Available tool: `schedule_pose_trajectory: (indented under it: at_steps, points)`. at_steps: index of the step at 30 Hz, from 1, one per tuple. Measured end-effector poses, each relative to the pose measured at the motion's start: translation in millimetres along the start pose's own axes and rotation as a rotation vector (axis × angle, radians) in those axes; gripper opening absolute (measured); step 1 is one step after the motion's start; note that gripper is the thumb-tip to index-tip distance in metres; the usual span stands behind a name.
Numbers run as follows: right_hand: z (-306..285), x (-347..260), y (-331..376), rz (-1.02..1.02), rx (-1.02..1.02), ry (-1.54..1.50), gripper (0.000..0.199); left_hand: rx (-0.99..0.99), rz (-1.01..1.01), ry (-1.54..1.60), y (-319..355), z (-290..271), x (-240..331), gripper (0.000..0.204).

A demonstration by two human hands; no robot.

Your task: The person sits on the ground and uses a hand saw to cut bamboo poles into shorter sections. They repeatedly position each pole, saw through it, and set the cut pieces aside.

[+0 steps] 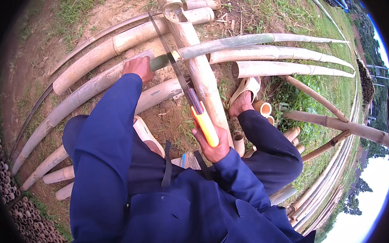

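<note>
My left hand (139, 70) is closed around a slim bamboo pole (226, 44), gripping beside its short green stretch. This pole lies across a thick bamboo log (201, 73) and runs far off to the right. My right hand (215, 144) is wrapped round the yellow-orange handle of a handsaw (206, 124). The saw's long dark blade crosses the pole just right of the green stretch, with a pale spot at the crossing. Its tip reaches up towards the upper end of the log. Fingers of my left hand partly hide the pole.
Several bamboo poles (93, 80) fan out on the left, and more (279, 68) lie at right. Short cut bamboo pieces (262, 107) stand beside my right foot. A bamboo frame (329, 122) rises at right. Stacked bamboo ends (29, 224) fill the lower left.
</note>
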State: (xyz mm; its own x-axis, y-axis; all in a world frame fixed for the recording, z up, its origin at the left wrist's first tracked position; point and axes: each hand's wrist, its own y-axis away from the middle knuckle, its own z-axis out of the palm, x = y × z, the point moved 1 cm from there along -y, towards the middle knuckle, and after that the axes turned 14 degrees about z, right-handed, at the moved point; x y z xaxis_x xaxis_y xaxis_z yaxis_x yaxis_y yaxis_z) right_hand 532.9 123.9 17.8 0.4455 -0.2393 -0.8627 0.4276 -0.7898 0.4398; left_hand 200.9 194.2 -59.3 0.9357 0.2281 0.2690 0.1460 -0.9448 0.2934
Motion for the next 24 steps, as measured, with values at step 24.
schedule_pose_trajectory:
  at_steps: [24]
  points:
    - [-20,-13,59,0.078,0.015,0.108,0.008,-0.012,-0.058,0.039,-2,9,7,0.034]
